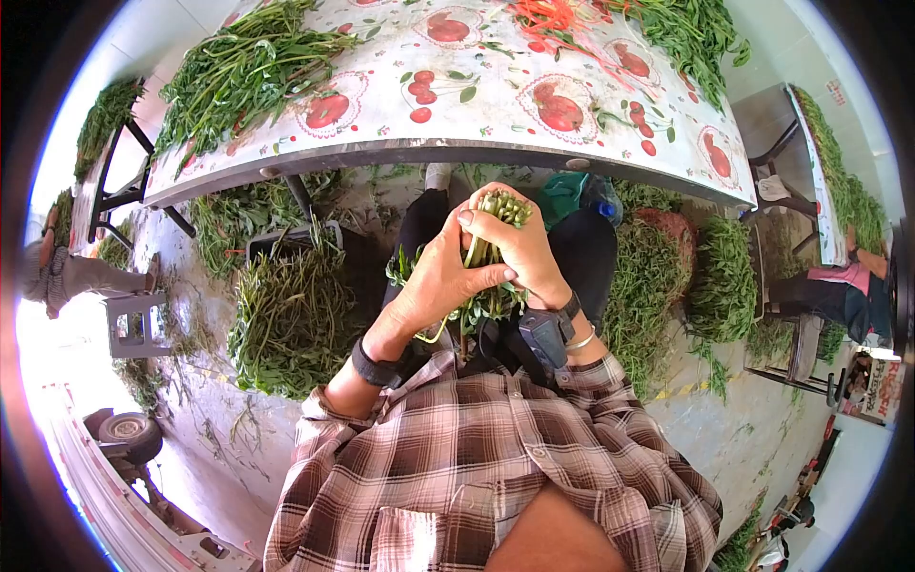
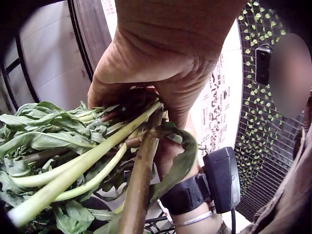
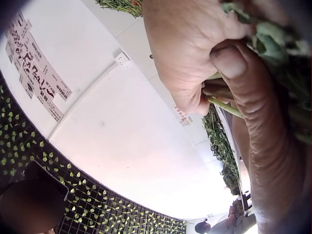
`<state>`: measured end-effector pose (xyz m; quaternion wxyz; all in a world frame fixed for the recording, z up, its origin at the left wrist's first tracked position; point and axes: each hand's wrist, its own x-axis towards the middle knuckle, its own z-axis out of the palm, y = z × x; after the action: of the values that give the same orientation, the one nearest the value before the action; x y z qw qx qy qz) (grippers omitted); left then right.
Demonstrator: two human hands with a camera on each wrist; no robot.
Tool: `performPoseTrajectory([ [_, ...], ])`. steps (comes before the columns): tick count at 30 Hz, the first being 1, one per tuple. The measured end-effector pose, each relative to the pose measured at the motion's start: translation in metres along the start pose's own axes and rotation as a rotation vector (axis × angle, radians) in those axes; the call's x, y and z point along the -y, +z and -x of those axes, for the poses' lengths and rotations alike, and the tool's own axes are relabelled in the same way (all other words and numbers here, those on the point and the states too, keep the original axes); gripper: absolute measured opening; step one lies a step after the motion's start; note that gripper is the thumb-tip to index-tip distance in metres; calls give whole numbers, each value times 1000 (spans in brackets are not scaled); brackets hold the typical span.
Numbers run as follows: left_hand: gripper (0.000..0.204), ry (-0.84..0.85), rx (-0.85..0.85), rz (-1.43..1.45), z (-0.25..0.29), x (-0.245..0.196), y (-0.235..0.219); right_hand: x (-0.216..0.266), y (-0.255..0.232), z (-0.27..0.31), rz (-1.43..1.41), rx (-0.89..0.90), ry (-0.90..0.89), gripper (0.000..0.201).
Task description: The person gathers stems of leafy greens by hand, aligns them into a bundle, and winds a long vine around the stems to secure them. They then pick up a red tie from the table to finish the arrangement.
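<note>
Between my two hands is a bundle of leafy green stems (image 1: 503, 208), its cut ends pointing up and its leaves hanging below. My left hand (image 1: 443, 272) grips one side, the thumb lying across the front. The right hand (image 1: 522, 250) wraps the other side, with its fingers close round the upper stems. In the left wrist view, a thick brown stem (image 2: 140, 180) and paler stalks run out from under the palm, with broad leaves (image 2: 48, 131) beside them. A yellow-green strand shows under the left hand in the head view.
Ahead stands a table (image 1: 457, 153) with a fruit-print cover, bearing piles of greens (image 1: 253, 67) and red strips (image 1: 548, 14). Greens heap over a black crate (image 1: 255, 250) on the left and fill the floor at right (image 1: 648, 286). A green bag (image 1: 562, 198) lies under the table. Other people work at both sides.
</note>
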<state>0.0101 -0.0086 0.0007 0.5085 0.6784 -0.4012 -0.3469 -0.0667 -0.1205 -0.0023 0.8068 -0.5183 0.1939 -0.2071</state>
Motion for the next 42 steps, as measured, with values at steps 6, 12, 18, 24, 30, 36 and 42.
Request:
performPoseTrajectory([
  [6,88,33,-1,-33,-2,-3,-1,3,1,0,-25,5,-3,8],
  [12,87,27,23,78,-3,6,1,6,1,-1,-63,6,-28,9],
  [18,78,6,74,30,-3,-3,-4,9,5,3,-66,25,-61,8],
  [24,63,-81,222,-24,-5,2,-11,12,3,3,61,121,-99,10],
  [30,58,-6,353,244,-14,5,-26,19,-1,7,-16,230,-48,10],
  [36,63,22,279,289,-10,3,-17,15,-2,7,-115,285,-43,11],
  [42,70,8,270,395,-3,3,-12,18,2,15,-116,282,29,12],
])
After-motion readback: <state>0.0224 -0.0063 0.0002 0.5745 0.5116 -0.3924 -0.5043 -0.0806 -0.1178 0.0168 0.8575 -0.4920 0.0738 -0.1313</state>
